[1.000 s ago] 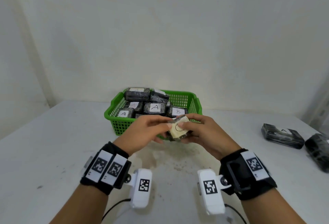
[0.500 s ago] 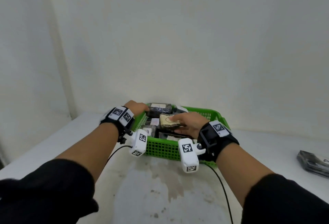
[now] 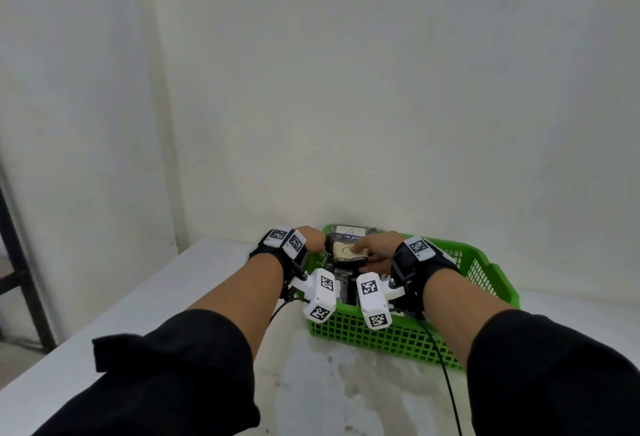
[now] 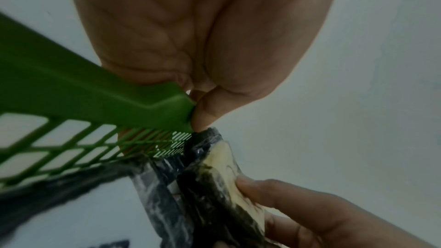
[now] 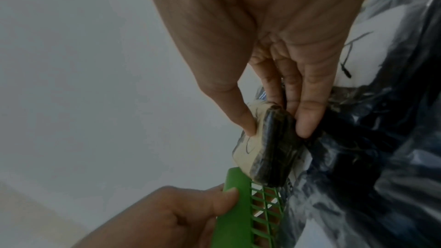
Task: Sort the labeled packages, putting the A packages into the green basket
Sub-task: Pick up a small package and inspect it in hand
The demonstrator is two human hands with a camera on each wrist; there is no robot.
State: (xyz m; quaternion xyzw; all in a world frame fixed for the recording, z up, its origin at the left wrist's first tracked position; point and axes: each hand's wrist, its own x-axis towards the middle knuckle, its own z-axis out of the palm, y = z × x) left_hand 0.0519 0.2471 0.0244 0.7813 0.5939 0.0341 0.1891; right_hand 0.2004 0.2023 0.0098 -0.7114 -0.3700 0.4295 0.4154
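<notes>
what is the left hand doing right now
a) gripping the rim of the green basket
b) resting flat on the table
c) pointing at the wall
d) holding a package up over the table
a: the left hand has its thumb and fingers curled round the rim of the green basket, while the right hand pinches the package.

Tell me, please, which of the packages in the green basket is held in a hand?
The package with the cream label: the right hand pinches it; the others, like the A package behind, lie untouched.
</notes>
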